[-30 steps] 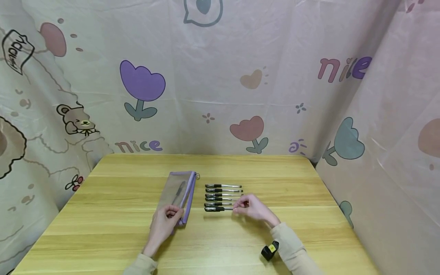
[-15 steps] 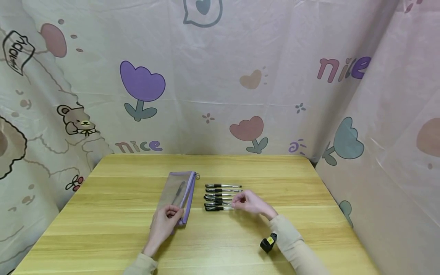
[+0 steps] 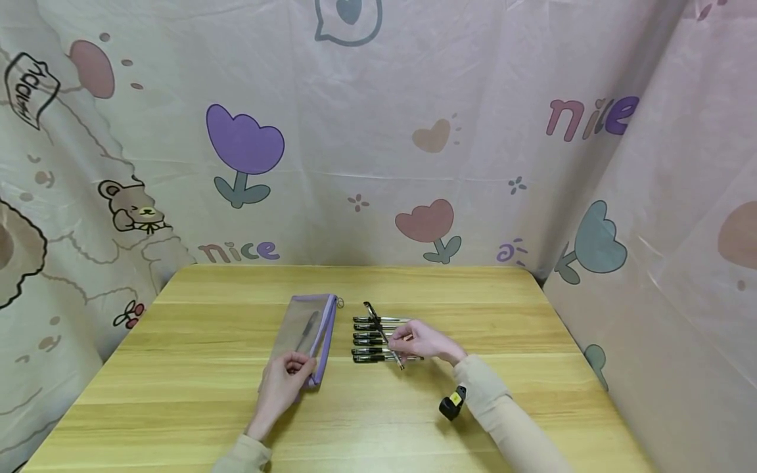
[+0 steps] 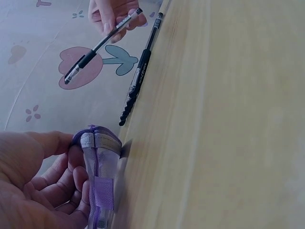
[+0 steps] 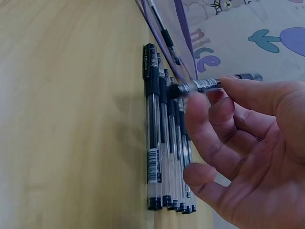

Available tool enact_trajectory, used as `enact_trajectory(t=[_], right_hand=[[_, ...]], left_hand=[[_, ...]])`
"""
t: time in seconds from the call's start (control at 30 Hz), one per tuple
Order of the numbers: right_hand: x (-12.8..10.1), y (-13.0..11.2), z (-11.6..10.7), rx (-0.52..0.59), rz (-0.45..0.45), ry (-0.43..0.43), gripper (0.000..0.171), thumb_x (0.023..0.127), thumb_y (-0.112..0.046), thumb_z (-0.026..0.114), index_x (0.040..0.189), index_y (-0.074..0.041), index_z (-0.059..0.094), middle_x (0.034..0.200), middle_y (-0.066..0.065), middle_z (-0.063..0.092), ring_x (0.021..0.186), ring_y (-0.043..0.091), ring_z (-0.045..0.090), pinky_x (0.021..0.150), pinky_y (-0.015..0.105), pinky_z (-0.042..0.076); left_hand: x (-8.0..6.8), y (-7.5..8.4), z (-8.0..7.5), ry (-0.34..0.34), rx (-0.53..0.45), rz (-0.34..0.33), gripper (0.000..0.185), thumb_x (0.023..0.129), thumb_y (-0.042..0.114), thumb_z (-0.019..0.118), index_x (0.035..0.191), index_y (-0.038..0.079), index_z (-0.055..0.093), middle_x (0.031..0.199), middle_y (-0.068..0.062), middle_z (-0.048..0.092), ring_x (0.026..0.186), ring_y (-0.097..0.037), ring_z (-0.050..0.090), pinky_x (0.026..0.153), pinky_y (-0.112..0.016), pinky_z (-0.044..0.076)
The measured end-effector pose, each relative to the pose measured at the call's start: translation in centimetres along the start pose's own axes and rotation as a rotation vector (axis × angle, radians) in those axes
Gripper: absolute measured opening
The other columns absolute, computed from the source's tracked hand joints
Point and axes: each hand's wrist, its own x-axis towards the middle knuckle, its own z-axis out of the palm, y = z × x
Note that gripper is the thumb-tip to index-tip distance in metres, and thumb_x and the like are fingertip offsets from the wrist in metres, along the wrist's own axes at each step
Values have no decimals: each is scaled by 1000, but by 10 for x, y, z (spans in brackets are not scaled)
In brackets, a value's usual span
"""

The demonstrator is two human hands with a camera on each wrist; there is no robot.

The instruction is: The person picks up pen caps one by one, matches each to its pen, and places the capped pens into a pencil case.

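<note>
My left hand [image 3: 284,384] pinches the near end of a see-through pencil case [image 3: 286,332] with purple trim. One pen [image 3: 307,331] lies inside the case, and its purple zip edge [image 4: 95,129] is between thumb and forefinger in the left wrist view. My right hand [image 3: 424,341] holds a black gel pen [image 4: 88,58] between thumb and fingertips, raised and slanted across the row. Beneath it, several capped gel pens [image 5: 152,124] lie side by side on the table, caps toward the case. My right fingers partly hide their far ends.
The wooden table [image 3: 177,368] ends at a printed curtain [image 3: 355,131] behind and at both sides. A small black box with a yellow label [image 3: 452,404] is beside my right sleeve.
My right hand has picked a pen out of the row, lifted it and turned it from lying sideways to a steep slant. The left hand and pencil case have stayed put.
</note>
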Motion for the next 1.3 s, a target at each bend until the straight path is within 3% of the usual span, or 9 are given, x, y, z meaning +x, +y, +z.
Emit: enact_trajectory(t=[0.1,0.2,0.33,0.47,0.7,0.97,1.3], right_hand=[[4,-1,1,23,27,-19,26,102,-16,58,111,7,67,86,12,73,71,28,72,69,26,52],[8,-3,3,46,39,-42,26,102,-16,58,110,7,66,83,14,74,79,39,73,68,27,51],[13,-7,6,119,46,-87,26,102,-14,57,112,9,63,91,17,73,78,33,74,73,36,61],[18,-9,9,238,81,-115,26,102,-12,57,115,11,59,100,16,68,77,22,74,80,42,62],[30,-8,18,373,134,-85,20,99,-4,57,114,10,56,93,13,68,73,20,73,78,37,63],[43,-10,31,497,187,-48,45,96,1,59,138,8,42,100,20,68,71,23,72,76,39,63],[57,-15,43,601,211,-10,46,96,6,56,138,11,40,104,24,67,75,24,70,78,38,63]], left_hand=[[0,-1,0,-1,-1,-6,13,89,16,74,88,3,70,77,-4,72,63,0,55,62,-18,45],[0,-1,0,-3,-1,-15,14,90,16,74,89,4,70,78,-4,72,62,-1,55,61,-19,45],[0,-1,0,-4,-5,-16,14,90,17,74,89,4,70,78,-4,72,62,-1,55,60,-19,45],[1,-1,0,-1,-6,-16,14,90,16,74,89,3,70,78,-4,72,62,-1,55,61,-19,45],[2,-2,0,-8,-9,-25,15,91,17,73,89,2,70,77,-4,72,62,-1,55,61,-19,45],[1,-1,0,-4,-1,-28,15,91,18,73,90,3,71,77,-3,72,62,-1,55,61,-19,45],[0,1,-1,-3,-11,-26,15,92,17,73,90,3,70,78,-4,72,62,-1,55,61,-19,45]])
